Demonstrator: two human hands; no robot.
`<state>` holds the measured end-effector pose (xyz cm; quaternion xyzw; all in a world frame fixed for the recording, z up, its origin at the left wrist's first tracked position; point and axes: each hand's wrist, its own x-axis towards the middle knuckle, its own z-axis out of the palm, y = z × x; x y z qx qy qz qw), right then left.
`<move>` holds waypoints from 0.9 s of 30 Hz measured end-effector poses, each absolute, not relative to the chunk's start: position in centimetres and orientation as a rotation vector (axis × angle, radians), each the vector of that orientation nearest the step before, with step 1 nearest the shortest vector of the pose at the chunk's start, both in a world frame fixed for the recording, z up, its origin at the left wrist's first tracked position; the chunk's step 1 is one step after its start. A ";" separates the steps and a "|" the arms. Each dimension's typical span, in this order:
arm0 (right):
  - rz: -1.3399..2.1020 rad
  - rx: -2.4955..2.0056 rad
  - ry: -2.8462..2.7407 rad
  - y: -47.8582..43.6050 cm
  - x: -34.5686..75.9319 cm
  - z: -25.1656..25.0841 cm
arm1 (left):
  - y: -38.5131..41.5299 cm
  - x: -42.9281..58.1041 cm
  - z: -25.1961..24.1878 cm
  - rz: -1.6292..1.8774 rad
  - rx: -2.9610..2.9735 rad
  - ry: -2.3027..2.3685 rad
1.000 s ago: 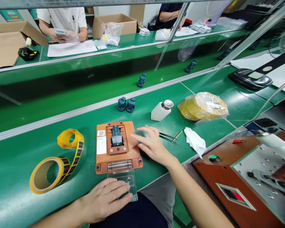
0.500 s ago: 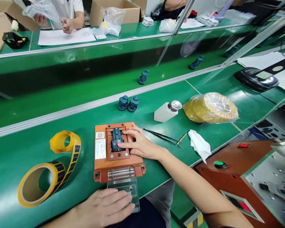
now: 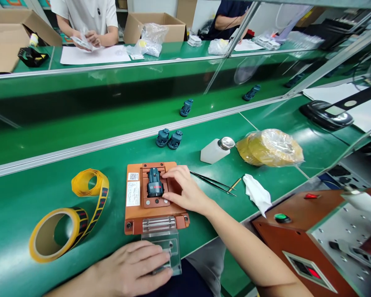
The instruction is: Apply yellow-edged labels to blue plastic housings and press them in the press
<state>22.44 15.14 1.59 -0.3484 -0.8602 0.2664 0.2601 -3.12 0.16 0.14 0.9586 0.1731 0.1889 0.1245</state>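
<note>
A dark teal tool battery pack [image 3: 155, 184] with a red-lettered label lies in the recess of an orange-brown fixture [image 3: 134, 212]. My right hand [image 3: 185, 190] rests at the recess's right side, thumb and fingers apart, fingertips close to the battery pack and not wrapped round it. My left hand [image 3: 142, 264] lies flat, fingers stretched, over the clear hinged plate [image 3: 175, 247] at the fixture's near edge. Left of the fixture, a yellow roll of labels [image 3: 37, 243] stands with its strip of dark labels [image 3: 100, 202] running to a smaller coil.
Two similar battery packs [image 3: 174, 140] stand behind the fixture. To the right are a white bottle [image 3: 214, 152], black tweezers [image 3: 210, 181], a white cloth [image 3: 256, 193] and wrapped yellow rolls [image 3: 270, 146]. An orange machine [image 3: 284, 239] stands at right; two people work beyond the green belt [image 3: 126, 111].
My right hand has drawn its finger off the battery pack's face to the right, uncovering the label. My left hand stays on the clear plate. The view has shifted slightly.
</note>
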 end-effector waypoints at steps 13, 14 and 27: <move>0.174 -0.856 -2.243 13.2 19.6 4.3 | 4.3 0.3 3.7 1.319 1.183 1.357; 0.163 -0.800 -2.203 12.6 19.6 4.6 | 4.9 0.9 4.3 1.303 1.008 1.273; 0.618 -0.868 -1.849 9.0 21.8 6.9 | 6.7 3.9 7.9 1.121 0.466 0.698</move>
